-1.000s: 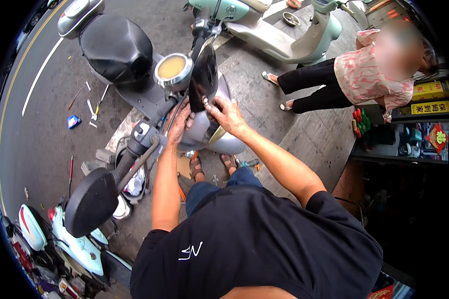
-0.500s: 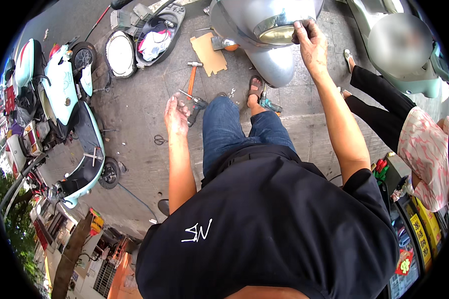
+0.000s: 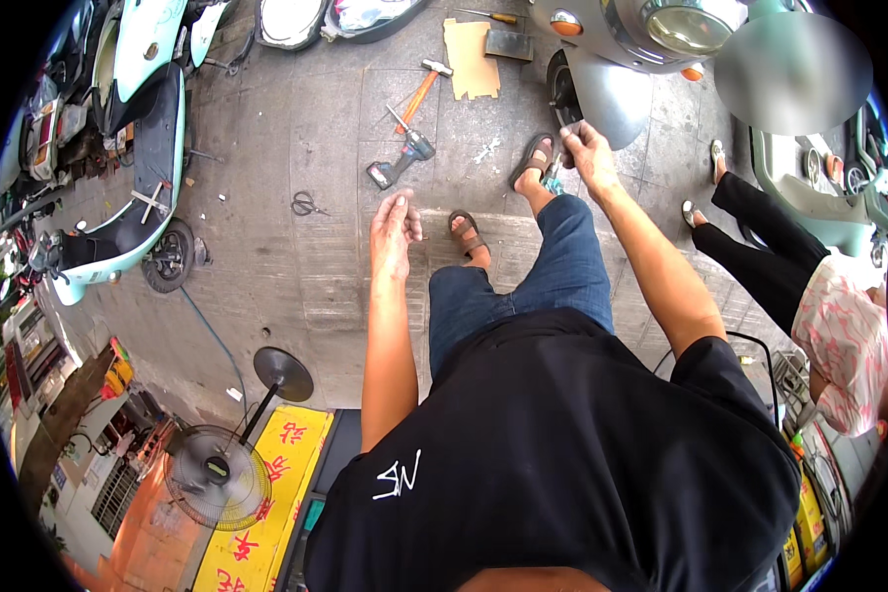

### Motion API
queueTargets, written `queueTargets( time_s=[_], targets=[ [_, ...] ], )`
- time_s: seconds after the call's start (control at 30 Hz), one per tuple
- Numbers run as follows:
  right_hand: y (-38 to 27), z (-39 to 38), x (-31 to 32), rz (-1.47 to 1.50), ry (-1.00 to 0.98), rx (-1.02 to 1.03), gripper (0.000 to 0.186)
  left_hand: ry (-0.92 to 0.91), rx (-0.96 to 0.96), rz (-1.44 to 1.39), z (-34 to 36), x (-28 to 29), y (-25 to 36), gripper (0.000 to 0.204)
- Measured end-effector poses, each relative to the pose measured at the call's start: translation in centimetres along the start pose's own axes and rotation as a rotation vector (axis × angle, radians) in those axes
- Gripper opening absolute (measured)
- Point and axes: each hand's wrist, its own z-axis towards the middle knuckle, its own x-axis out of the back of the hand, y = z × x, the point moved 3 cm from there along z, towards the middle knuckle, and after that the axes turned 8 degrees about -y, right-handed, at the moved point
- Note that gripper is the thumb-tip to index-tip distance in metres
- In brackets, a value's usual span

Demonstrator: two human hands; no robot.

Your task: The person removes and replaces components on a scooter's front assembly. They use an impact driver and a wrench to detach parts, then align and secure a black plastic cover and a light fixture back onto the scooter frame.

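Note:
My right hand (image 3: pixel 592 161) is in front of the silver scooter's fender (image 3: pixel 617 104), apart from the headlight (image 3: pixel 689 28). Its thumb and fingertips are pinched together; whatever they hold, if anything, is too small to make out. Above the paving, my left hand (image 3: pixel 393 242) has its fingers curled in toward the thumb, with the contents hidden. Just beyond it lies a cordless drill (image 3: pixel 411 155) with a long bit. A hammer (image 3: pixel 420 97) with an orange handle rests farther off. Close to my right foot, a teal tool (image 3: pixel 554 185) is partly covered by my leg.
Scissors (image 3: pixel 308 204) lie on the paving at left. Cardboard (image 3: pixel 471 59), a dark metal piece (image 3: pixel 509 44) and a screwdriver (image 3: pixel 487 16) lie ahead. A teal scooter (image 3: pixel 158 148) stands left, a fan (image 3: pixel 217 477) behind left. Another person (image 3: pixel 839 326) stands at right.
My right hand has left the headlight rim and come lower, near the fender. My view has shifted back and turned, bringing the fan and a yellow board into sight. My left hand stays raised.

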Motion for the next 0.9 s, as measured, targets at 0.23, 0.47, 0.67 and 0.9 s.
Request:
queueTargets(
  time_s=[0.23, 0.47, 0.67, 0.9],
  targets=[
    [15.3, -1.1, -5.7, -0.559, -0.165, -0.367, 0.026, 0.208, 0.178, -0.282, -5.6, 8.1, -11.0, 0.025],
    [29.7, 6.6, -6.3, -0.865, -0.186, -0.282, 0.023, 0.176, 0.328, -0.341, -0.9, 2.3, -22.8, 0.027],
    [42.3, 21.0, -6.6, -1.087, -0.182, -0.087, 0.024, 0.063, 0.523, -0.435, 5.2, 0.1, -37.8, 0.022],
    [48.6, 32.7, -10.5, -1.135, -0.151, 0.057, 0.029, 0.103, 0.587, -0.451, 10.1, 1.2, -41.4, 0.021]
  ],
)
